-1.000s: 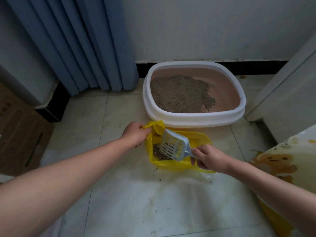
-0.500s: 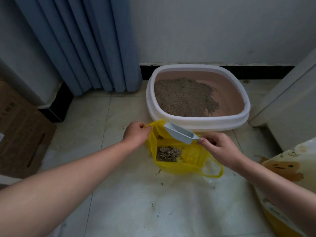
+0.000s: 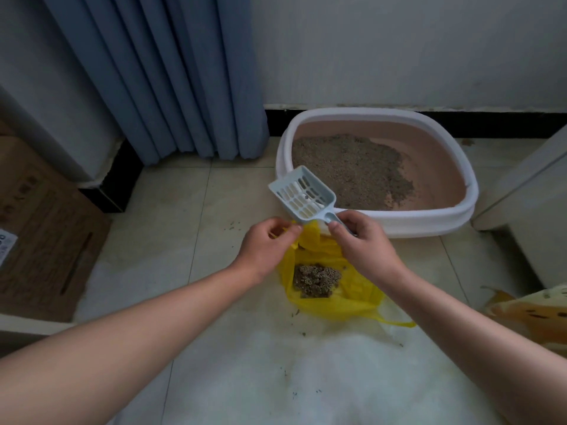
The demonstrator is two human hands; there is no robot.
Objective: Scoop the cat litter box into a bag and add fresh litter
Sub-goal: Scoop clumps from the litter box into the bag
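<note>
My left hand (image 3: 270, 243) pinches the bag (image 3: 362, 299) rim; my right hand (image 3: 362, 240) grips the empty scoop (image 3: 302, 194). I'd dig shallow into the box (image 3: 429, 222) just beyond, bag mouth held wide.

A blue pleated curtain (image 3: 171, 75) hangs in the upper left, down to the pale tiled floor (image 3: 171, 216). A grey-white wall (image 3: 399, 47) fills the upper right, with a black skirting board (image 3: 506, 124) at its foot. A cardboard box (image 3: 40, 228) sits at the left edge and a white panel (image 3: 527, 210) at the right.
</note>
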